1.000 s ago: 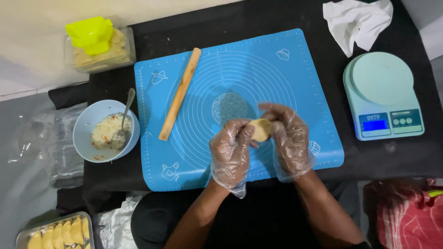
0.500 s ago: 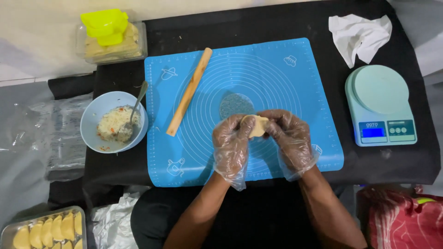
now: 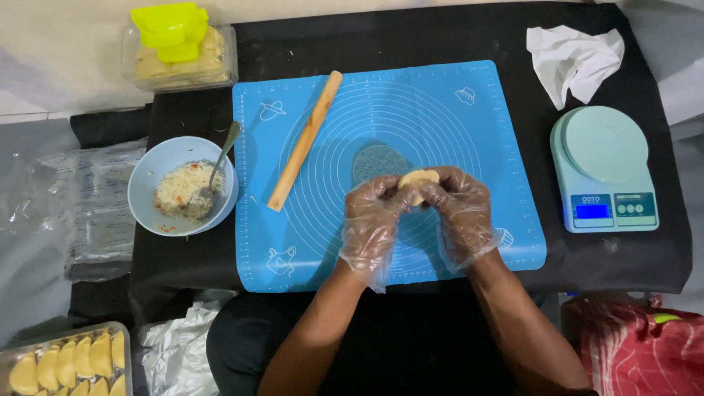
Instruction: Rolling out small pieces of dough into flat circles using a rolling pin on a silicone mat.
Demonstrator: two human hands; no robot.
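Observation:
Both my hands wear clear plastic gloves and pinch one pale piece of dough (image 3: 416, 180) between them above the blue silicone baking mat (image 3: 469, 103). My left hand (image 3: 370, 224) grips its left side, my right hand (image 3: 458, 213) its right side. A wooden rolling pin (image 3: 304, 141) lies diagonally on the mat's left part. A damp round patch (image 3: 375, 161) shows on the mat just behind the dough.
A light blue bowl of filling (image 3: 154, 165) with a spoon (image 3: 220, 158) sits left of the mat. A kitchen scale (image 3: 605, 165) stands right, crumpled white tissue (image 3: 576, 59) behind it. A yellow mould on a clear box (image 3: 172, 33) is far left; a tray of folded pastries (image 3: 62, 363) bottom left.
The hands stay together on the dough, turning and pressing it. The view has shifted, so everything sits a little further right and lower in the picture.

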